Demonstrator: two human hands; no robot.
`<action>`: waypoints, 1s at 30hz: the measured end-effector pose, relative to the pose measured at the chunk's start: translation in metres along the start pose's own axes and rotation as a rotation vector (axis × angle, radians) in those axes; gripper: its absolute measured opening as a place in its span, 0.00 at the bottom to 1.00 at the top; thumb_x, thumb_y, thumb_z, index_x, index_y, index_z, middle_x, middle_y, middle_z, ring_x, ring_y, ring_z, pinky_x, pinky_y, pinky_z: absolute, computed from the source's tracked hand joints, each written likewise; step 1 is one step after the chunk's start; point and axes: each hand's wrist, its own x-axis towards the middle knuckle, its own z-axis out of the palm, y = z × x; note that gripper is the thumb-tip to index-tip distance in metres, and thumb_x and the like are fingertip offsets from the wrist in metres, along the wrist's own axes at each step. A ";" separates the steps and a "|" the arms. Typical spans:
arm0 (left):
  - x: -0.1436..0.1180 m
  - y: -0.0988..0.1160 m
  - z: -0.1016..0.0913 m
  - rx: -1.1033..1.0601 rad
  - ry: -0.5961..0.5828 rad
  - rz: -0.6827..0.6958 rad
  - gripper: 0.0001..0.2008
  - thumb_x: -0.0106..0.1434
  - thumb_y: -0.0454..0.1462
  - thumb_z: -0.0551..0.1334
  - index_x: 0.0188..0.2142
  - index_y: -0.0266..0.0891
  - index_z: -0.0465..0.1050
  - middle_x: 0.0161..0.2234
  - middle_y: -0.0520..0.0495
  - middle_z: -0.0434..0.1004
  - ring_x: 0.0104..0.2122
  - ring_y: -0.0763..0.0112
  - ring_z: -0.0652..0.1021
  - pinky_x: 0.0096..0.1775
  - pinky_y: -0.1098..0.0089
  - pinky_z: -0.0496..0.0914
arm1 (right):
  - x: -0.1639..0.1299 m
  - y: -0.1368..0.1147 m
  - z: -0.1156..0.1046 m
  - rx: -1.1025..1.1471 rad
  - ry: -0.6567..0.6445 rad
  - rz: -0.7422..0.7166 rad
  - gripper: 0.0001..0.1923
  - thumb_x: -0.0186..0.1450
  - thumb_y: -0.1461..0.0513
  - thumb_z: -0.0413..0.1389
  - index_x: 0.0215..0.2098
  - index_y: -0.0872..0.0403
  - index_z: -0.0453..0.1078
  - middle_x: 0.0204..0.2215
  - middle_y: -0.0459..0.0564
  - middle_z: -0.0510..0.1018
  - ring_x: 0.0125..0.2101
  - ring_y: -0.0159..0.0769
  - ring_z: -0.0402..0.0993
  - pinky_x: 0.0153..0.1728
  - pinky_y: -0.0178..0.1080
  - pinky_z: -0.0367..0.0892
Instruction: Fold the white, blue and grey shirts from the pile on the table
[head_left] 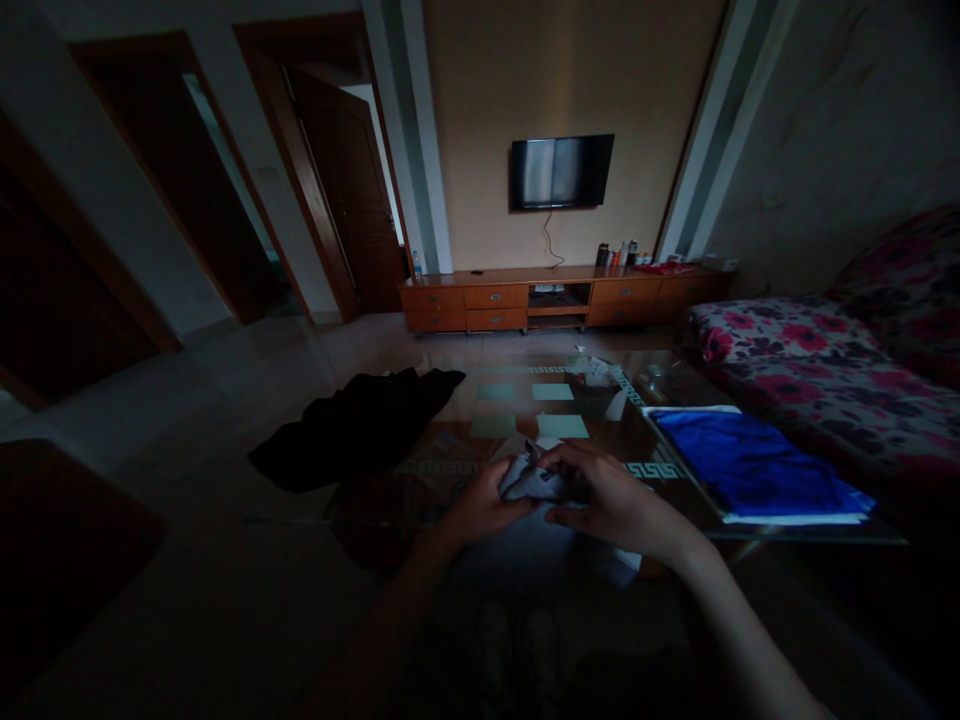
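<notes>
A pale grey cloth (pixel 534 482) lies bunched at the near edge of the glass coffee table (pixel 525 440). My left hand (pixel 480 503) grips its left side, fingers curled into the fabric. My right hand (pixel 607 497) lies over its right side, fingers closed on the folds. The rest of the cloth hangs down in front of me, dim and hard to make out. A folded blue cloth (pixel 750 462) with white under it lies on the table to the right of my hands.
A black garment (pixel 356 428) sprawls over the table's left end. A small container and clutter (pixel 596 385) stand at the far side. A floral sofa (pixel 817 370) runs along the right. A wooden TV cabinet (pixel 562 297) and wall TV (pixel 562 171) stand beyond open floor.
</notes>
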 end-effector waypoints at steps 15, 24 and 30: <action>-0.002 0.005 -0.004 -0.034 0.017 0.013 0.25 0.60 0.37 0.65 0.56 0.39 0.68 0.50 0.47 0.77 0.50 0.59 0.76 0.52 0.64 0.69 | 0.015 -0.008 0.020 -0.022 0.083 -0.041 0.08 0.67 0.66 0.57 0.44 0.50 0.71 0.42 0.50 0.77 0.44 0.39 0.75 0.45 0.41 0.68; -0.004 0.014 -0.007 -0.036 0.029 -0.004 0.25 0.58 0.36 0.65 0.55 0.40 0.69 0.51 0.46 0.76 0.52 0.58 0.76 0.54 0.63 0.68 | 0.015 -0.012 0.021 -0.013 0.086 -0.032 0.07 0.68 0.65 0.57 0.44 0.49 0.72 0.41 0.49 0.78 0.43 0.40 0.76 0.44 0.42 0.69; -0.004 0.013 -0.005 -0.025 0.047 -0.006 0.25 0.58 0.35 0.65 0.55 0.40 0.69 0.52 0.46 0.76 0.55 0.57 0.74 0.57 0.61 0.66 | 0.017 -0.014 0.026 0.005 0.090 -0.013 0.08 0.68 0.65 0.58 0.44 0.48 0.74 0.42 0.48 0.79 0.43 0.39 0.76 0.44 0.41 0.68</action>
